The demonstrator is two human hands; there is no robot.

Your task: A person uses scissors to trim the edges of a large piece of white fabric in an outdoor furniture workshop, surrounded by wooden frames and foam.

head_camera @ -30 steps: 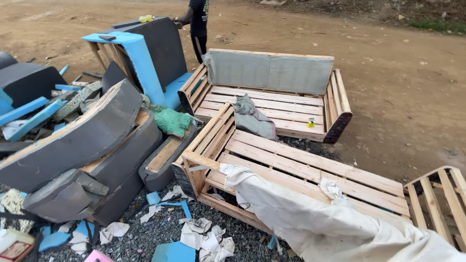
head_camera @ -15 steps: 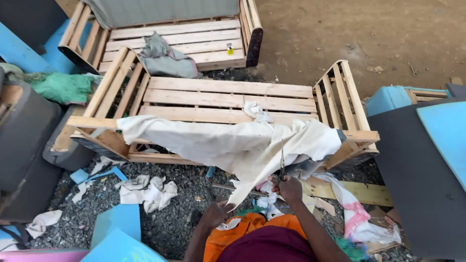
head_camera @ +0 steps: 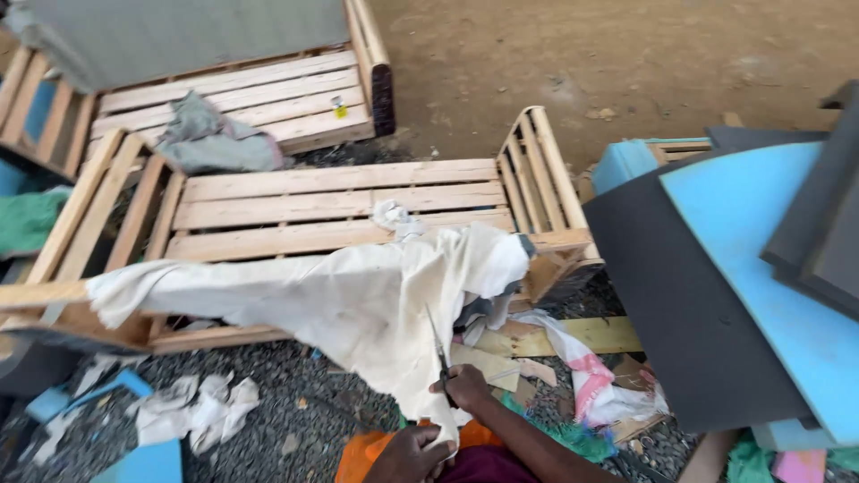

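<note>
Both hands low: left hand [head_camera: 410, 453] pinching the hanging end of cream cloth sheet [head_camera: 358, 300] draped over slatted wooden sofa frame [head_camera: 331, 210]; right hand [head_camera: 467, 387] closed around thin dark blade [head_camera: 437, 342] against it.

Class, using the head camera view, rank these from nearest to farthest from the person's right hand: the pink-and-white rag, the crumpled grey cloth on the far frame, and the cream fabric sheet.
Measured from the right hand, which grips scissors:
1. Cream fabric sheet, right at the hand, draped over the near wooden frame.
2. Pink-and-white rag, on the ground just to its right.
3. Crumpled grey cloth, far up-left on the far frame.
</note>
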